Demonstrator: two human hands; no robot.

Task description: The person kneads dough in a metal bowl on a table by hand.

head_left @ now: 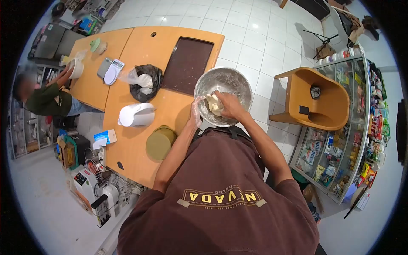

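A metal bowl, its inside smeared white with flour, is right in front of my body by the table's edge. Pale dough lies in it. My right hand reaches into the bowl and has its fingers curled round the dough. On the table side, my left hand, dusted white, holds the bowl by its rim; some of its fingertips are hard to make out.
The wooden table bears a dark brown tray, a black plastic bag, a white jug, an olive canister and a kitchen scale. A co-worker holds a white container. An orange chair stands right.
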